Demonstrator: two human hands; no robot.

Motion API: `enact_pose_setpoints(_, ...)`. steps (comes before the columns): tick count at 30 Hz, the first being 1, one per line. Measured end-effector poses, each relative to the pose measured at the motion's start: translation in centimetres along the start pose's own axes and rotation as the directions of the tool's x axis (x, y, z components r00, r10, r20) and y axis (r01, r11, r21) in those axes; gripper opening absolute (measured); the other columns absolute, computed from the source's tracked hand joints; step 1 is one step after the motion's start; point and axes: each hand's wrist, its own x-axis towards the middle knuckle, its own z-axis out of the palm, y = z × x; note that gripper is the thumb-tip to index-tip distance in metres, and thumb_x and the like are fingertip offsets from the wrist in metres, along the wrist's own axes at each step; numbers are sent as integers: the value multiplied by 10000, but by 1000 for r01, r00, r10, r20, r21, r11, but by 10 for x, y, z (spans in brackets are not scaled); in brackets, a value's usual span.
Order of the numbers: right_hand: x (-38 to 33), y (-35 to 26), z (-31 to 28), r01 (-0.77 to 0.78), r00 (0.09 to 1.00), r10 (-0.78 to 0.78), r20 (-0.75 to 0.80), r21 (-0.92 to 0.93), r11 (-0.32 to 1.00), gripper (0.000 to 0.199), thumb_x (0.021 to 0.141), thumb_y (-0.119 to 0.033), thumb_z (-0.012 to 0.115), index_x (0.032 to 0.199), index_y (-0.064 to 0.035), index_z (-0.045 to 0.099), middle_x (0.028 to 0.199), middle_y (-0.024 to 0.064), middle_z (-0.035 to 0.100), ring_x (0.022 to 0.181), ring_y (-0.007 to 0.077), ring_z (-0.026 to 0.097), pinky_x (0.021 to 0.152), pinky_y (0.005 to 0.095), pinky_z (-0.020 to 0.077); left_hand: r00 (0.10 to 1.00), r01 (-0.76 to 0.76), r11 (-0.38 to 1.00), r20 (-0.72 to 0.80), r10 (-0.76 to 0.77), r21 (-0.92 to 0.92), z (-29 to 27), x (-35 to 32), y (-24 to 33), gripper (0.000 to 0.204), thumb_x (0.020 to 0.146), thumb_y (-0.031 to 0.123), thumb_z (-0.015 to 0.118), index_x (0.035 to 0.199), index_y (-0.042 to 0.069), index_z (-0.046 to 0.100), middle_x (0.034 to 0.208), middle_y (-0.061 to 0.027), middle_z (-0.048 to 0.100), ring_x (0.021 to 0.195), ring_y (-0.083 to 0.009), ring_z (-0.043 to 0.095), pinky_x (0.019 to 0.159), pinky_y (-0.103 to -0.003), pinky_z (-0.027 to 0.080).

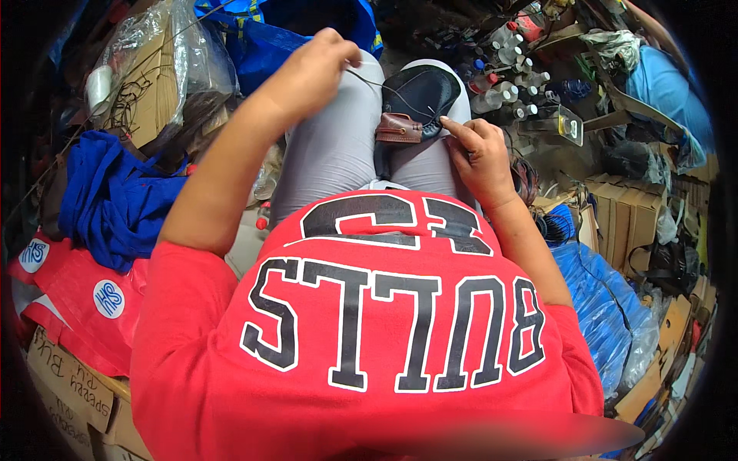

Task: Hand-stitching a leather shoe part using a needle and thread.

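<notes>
A dark shoe (419, 94) with a brown leather piece (399, 128) at its near end rests across my thighs. From its upper, a thin dark thread (367, 78) runs left to my closed left hand (321, 71), which is raised above my left thigh and grips it. My right hand (480, 154) is at the shoe's right edge. Its index fingertip touches the rim, the thumb sits lower against the side, and the other fingers are curled. A short pale line shows on the upper near that fingertip, too fine to identify.
Plastic bottles (500, 96) crowd the floor at the far right. An open blue bag (296, 34) lies beyond my knees. Blue cloth (115, 196) and red bags (92, 300) are piled left. Cardboard pieces (626, 215) and blue plastic sheeting (596, 307) lie right.
</notes>
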Motion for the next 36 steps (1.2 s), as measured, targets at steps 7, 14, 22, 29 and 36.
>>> enact_pose_setpoints(7, 0, -1, 1, 1, 1000, -2, 21, 15, 1000, 332, 759, -49, 669, 1078, -141, 679, 783, 68, 586, 748, 235, 577, 758, 354, 428, 980, -181, 980, -67, 187, 82, 35, -19, 35, 150, 751, -1, 651, 867, 81, 698, 730, -83, 541, 716, -249, 554, 629, -329, 440)
enact_pose_setpoints(14, 11, 27, -4, -356, 925, 229, 304, 476, 804, 416, 784, 108, 527, 1063, -145, 704, 865, 21, 515, 810, 125, 553, 783, 242, 462, 993, -114, 952, 3, 119, -285, 52, 3, 33, 213, 757, 28, 695, 914, 162, 746, 723, -42, 495, 718, -195, 499, 637, -313, 420)
enact_pose_setpoints(22, 19, 40, -2, -385, 907, 226, 355, 482, 787, 405, 778, 118, 516, 1033, -129, 710, 878, 18, 500, 838, 124, 543, 805, 234, 453, 994, -39, 961, 85, 64, -274, 52, 7, 35, 212, 765, 18, 683, 908, 159, 751, 740, -44, 501, 753, -205, 497, 654, -315, 424)
enact_pose_setpoints(29, 21, 40, -3, -409, 895, 231, 381, 497, 765, 396, 789, 113, 510, 1031, -127, 711, 891, 17, 485, 848, 122, 534, 815, 231, 451, 992, -32, 966, 107, 62, -255, 53, 9, 34, 197, 763, 58, 688, 902, 182, 753, 764, -50, 521, 778, -221, 512, 702, -332, 442)
enact_pose_setpoints(36, 21, 45, -1, -409, 896, 218, 387, 526, 746, 366, 801, 89, 520, 1030, -123, 711, 894, 19, 485, 845, 121, 522, 811, 224, 442, 993, -34, 958, 103, 66, -284, 55, 9, 33, 223, 764, 12, 679, 907, 166, 754, 750, -45, 498, 753, -206, 485, 667, -318, 420)
